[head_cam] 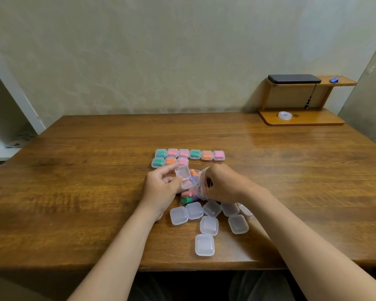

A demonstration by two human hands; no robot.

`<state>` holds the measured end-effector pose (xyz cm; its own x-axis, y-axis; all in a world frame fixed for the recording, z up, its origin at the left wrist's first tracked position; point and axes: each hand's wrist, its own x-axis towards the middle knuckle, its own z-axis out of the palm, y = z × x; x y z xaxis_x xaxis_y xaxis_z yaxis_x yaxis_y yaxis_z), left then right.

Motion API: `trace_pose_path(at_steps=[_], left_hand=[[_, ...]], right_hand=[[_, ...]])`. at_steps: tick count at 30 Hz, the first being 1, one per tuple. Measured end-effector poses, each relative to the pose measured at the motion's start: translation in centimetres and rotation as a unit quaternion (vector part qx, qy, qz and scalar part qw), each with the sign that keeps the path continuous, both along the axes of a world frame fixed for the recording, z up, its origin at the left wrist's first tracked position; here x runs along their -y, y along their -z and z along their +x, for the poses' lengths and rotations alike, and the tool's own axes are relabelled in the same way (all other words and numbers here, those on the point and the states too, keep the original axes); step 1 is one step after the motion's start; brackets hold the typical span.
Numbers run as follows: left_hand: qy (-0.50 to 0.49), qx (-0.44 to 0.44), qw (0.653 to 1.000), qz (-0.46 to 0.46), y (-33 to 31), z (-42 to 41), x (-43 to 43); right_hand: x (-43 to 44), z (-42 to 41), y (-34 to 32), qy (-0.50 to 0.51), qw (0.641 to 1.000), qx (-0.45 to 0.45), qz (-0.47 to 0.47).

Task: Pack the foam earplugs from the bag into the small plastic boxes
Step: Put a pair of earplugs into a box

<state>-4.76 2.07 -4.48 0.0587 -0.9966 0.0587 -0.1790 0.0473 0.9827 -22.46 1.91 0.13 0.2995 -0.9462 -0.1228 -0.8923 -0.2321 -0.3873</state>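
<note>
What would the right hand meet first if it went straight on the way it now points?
Probably the earplugs in the bag: the right hand reaches leftward into its mouth. Beyond them is the open box that the left hand holds; depth is hard to judge.

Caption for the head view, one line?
Left hand holds an open box, right hand in the earplug bag, filled boxes behind.

Brown wooden table [74, 192], clear boxes [205, 245]
</note>
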Motion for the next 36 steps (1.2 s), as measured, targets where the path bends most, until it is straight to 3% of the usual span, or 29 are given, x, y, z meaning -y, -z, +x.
trace_pose_path(at_steps=[8, 26, 36], left_hand=[[-0.009, 0.009, 1.000, -0.002, 0.0, -0.1, -0.1], [-0.026, 0.022, 0.999, -0.039, -0.6, -0.1, -0.3], [0.008, 0.015, 0.994, -0.108, -2.8, -0.9, -1.2]], right_hand=[[-0.7, -1.5, -1.1, 0.003, 0.999, -0.025, -0.024], [-3.7, -6.2, -4.0, 0.042, 0.990, 0.075, -0.109], [-4.9, -7.3, -6.8, 0.031, 0.986, 0.166, -0.015]])
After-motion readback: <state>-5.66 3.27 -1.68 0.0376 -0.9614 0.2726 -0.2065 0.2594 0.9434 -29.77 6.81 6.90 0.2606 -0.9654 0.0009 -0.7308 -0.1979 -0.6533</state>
